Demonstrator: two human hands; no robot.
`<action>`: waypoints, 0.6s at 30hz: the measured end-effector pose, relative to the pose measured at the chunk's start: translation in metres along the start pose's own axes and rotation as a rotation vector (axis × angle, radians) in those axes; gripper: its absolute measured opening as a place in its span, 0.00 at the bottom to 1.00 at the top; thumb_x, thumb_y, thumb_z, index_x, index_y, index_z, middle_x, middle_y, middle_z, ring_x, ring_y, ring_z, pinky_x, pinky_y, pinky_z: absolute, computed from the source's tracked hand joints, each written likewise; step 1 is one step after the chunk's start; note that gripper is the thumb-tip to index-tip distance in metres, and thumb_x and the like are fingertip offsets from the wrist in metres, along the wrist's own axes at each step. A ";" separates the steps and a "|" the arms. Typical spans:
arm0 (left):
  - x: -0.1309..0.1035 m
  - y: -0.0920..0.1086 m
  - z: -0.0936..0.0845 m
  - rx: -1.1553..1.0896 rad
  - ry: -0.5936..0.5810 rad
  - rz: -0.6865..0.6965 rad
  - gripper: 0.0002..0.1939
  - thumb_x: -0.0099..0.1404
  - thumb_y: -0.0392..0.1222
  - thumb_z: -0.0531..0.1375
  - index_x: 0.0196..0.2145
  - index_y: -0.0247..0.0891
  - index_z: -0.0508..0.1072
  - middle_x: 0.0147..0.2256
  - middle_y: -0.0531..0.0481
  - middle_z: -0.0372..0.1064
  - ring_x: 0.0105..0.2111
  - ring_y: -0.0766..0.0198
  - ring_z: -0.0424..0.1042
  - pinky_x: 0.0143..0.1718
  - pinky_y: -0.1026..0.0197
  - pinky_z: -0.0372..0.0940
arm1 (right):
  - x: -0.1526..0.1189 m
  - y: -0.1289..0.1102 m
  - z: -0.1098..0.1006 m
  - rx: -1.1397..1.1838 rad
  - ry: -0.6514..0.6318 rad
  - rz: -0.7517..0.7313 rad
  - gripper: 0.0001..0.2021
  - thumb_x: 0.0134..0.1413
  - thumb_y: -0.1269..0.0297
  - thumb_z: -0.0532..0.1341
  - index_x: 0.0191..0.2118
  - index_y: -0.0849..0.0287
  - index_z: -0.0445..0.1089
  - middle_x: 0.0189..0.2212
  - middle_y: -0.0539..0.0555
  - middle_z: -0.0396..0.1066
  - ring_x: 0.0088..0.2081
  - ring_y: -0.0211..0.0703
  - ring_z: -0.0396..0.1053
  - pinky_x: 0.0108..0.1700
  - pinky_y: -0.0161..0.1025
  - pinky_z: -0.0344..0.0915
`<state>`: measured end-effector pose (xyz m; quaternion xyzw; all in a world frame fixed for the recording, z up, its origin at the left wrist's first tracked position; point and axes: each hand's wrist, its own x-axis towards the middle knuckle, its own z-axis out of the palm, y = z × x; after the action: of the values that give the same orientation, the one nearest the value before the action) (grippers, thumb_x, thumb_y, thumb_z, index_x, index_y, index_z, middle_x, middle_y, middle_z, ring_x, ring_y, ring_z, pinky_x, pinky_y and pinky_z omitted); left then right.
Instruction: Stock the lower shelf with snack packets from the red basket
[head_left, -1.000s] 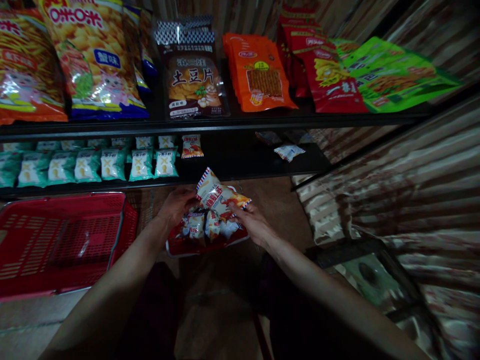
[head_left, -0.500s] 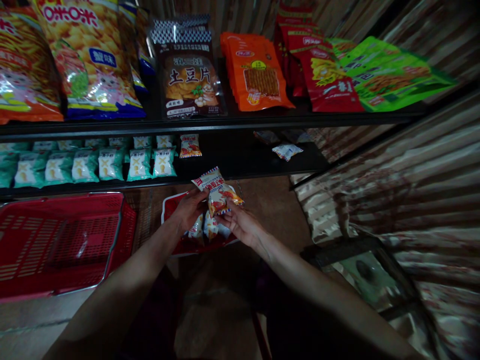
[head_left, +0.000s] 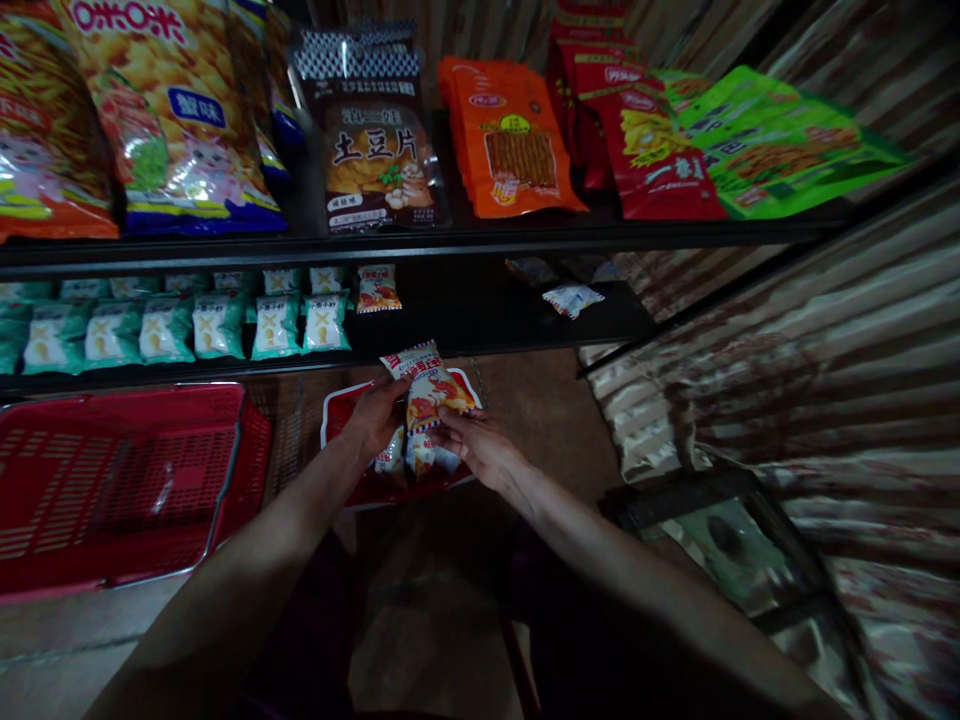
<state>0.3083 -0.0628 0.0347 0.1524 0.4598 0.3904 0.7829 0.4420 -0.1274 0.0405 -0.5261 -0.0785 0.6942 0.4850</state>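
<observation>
A small white and orange snack bag (head_left: 431, 388) with red lettering is held between my two hands above a small red basket (head_left: 335, 408) with a white rim. My left hand (head_left: 376, 412) grips the bag's left side, fingers partly behind it. My right hand (head_left: 478, 442) pinches its lower right edge. Below, inside the basket, lie similar small snack packets (head_left: 421, 455). One more bag of the same look (head_left: 378, 288) stands on the lower shelf, at the end of the rows of green and white packets (head_left: 325, 322).
A larger red shopping basket (head_left: 251, 440) sits on the floor at left. The black shelf (head_left: 465, 325) runs across in front, with a white packet (head_left: 573, 299) at its right. Bigger snack bags (head_left: 382, 150) fill the upper shelf. A dark-framed object (head_left: 720, 540) leans by the draped curtain (head_left: 847, 420).
Both hands still hold the snack bag, which has shifted slightly left and down and turned a little. The view has moved slightly.
</observation>
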 end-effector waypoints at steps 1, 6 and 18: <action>0.001 -0.001 -0.001 0.014 0.002 -0.001 0.06 0.58 0.32 0.60 0.35 0.33 0.70 0.30 0.48 0.72 0.28 0.65 0.71 0.37 0.60 0.68 | 0.000 0.000 0.000 -0.001 0.007 -0.001 0.07 0.43 0.70 0.70 0.29 0.65 0.72 0.24 0.53 0.75 0.25 0.37 0.73 0.32 0.34 0.73; 0.003 -0.003 -0.005 0.067 0.018 0.018 0.08 0.57 0.36 0.62 0.36 0.35 0.70 0.29 0.49 0.73 0.28 0.64 0.72 0.33 0.61 0.67 | -0.001 0.001 -0.001 -0.031 -0.008 -0.009 0.11 0.39 0.67 0.72 0.30 0.65 0.73 0.25 0.54 0.76 0.26 0.38 0.74 0.33 0.34 0.73; 0.000 0.003 -0.008 0.147 0.001 0.164 0.16 0.47 0.44 0.68 0.33 0.37 0.70 0.21 0.57 0.65 0.20 0.70 0.64 0.24 0.66 0.60 | 0.007 0.004 0.001 -0.065 0.085 -0.103 0.12 0.38 0.65 0.72 0.31 0.59 0.72 0.30 0.51 0.76 0.28 0.35 0.73 0.35 0.33 0.73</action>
<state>0.3006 -0.0614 0.0322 0.2465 0.4736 0.4184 0.7348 0.4395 -0.1235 0.0335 -0.5657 -0.1074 0.6425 0.5057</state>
